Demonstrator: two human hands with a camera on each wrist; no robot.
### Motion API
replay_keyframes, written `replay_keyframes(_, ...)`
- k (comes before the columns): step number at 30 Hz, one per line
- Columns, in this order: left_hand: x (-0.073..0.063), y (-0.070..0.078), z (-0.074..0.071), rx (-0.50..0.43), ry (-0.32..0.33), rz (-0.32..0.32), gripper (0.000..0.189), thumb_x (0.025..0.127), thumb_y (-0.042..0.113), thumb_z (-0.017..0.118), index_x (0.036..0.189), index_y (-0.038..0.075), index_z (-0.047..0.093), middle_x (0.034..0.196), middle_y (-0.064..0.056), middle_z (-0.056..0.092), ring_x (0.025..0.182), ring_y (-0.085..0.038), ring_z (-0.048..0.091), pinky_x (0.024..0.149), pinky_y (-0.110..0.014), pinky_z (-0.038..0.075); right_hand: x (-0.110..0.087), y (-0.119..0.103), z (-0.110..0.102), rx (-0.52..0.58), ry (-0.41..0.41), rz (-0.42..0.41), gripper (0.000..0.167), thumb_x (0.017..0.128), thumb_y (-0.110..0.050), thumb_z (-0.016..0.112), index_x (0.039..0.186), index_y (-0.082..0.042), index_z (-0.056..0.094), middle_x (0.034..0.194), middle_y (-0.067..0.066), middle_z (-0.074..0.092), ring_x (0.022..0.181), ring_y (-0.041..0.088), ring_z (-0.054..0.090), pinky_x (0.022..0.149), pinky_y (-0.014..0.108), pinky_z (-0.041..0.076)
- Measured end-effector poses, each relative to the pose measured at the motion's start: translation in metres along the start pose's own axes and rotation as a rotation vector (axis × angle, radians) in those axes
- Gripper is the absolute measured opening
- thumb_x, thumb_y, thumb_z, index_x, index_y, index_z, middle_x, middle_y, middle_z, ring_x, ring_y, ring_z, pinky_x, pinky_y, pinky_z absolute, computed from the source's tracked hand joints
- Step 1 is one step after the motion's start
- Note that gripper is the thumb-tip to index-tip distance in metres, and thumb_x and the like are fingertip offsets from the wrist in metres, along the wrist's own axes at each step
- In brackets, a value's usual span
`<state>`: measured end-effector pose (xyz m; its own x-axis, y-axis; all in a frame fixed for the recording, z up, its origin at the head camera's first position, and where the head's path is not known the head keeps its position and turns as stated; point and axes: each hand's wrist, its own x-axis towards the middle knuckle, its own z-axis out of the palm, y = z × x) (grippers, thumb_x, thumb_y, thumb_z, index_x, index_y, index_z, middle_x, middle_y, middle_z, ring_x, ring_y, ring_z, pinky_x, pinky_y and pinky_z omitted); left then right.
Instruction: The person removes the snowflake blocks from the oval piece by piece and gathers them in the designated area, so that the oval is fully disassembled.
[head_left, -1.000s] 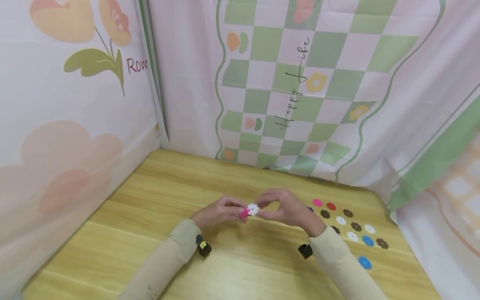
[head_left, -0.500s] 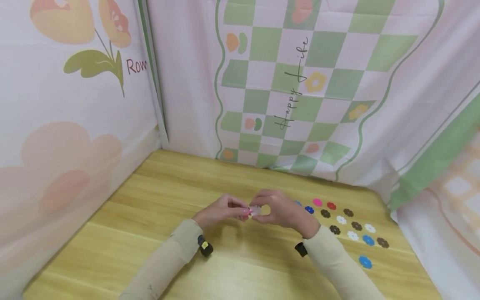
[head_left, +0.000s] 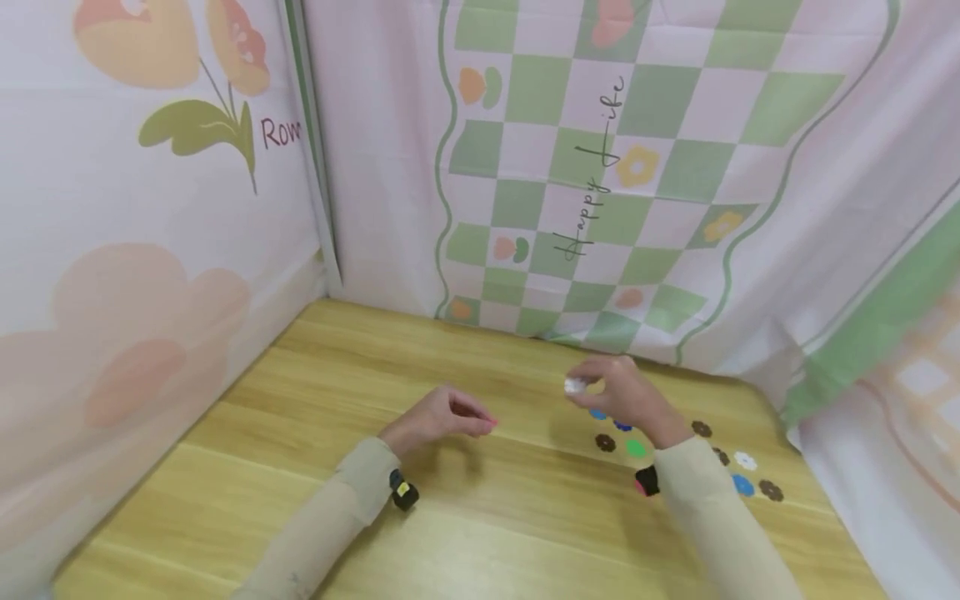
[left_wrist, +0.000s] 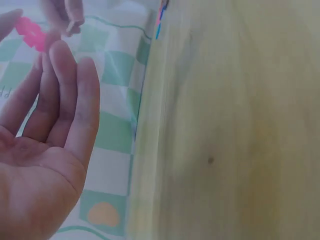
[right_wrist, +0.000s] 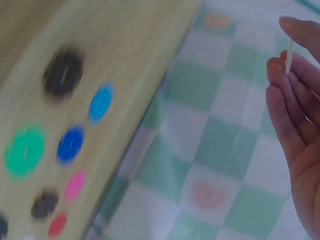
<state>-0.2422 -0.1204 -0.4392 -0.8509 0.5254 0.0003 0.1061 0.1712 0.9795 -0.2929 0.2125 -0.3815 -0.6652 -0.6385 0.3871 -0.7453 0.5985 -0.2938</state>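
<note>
Near the middle of the table, my left hand (head_left: 437, 418) pinches a pink notched disc (left_wrist: 31, 33) between thumb and fingertips. Only a small pink edge shows past the fingers in the head view. In the left wrist view the other fingers extend up beside the disc. My right hand (head_left: 628, 398) is raised at the right, above the far part of the table. Its thumb and fingers pinch a white flower-shaped disc (head_left: 574, 386), which appears edge-on as a thin white strip in the right wrist view. A gap separates the two hands and their discs.
Loose flower-shaped discs lie under and beyond the right forearm: brown (head_left: 605, 442), green (head_left: 636, 448), light blue (head_left: 742, 485), white (head_left: 745, 460) and several more. The sleeve hides some. Printed curtains (head_left: 525, 208) border the wooden table (head_left: 337, 358) at the back and sides.
The white disc was held against the pink one between both hands; now they are apart. My right hand has moved right and away with the white disc. The left hand has barely moved.
</note>
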Motion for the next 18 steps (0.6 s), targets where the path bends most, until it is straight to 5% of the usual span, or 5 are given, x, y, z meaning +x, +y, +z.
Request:
replay_keyframes(7,0.008,0.004,0.008,0.181,0.017,0.055,0.016,0.091,0.023,0.084,0.103,0.013,0.084,0.096,0.0,0.082,0.085,-0.008,0.074,0.08,-0.024,0.061,-0.012,0.035,-0.009,0.037,-0.23,0.238,0.023,0.092,-0.024,0.084,0.109,-0.009,0.08,0.108,0.007,0.079,0.097,0.022,0.074,0.086,0.043,0.065)
replay_keyframes(18,0.026,-0.002,0.026,0.411,-0.039,0.191,0.01,0.09,0.022,0.084,0.096,0.015,0.083,0.087,0.006,0.079,0.077,-0.001,0.069,0.074,-0.02,0.061,-0.028,0.051,0.028,0.064,-0.35,0.25,0.011,0.089,-0.023,0.086,0.095,-0.015,0.081,0.095,-0.001,0.078,0.083,0.007,0.067,0.073,0.024,0.06)
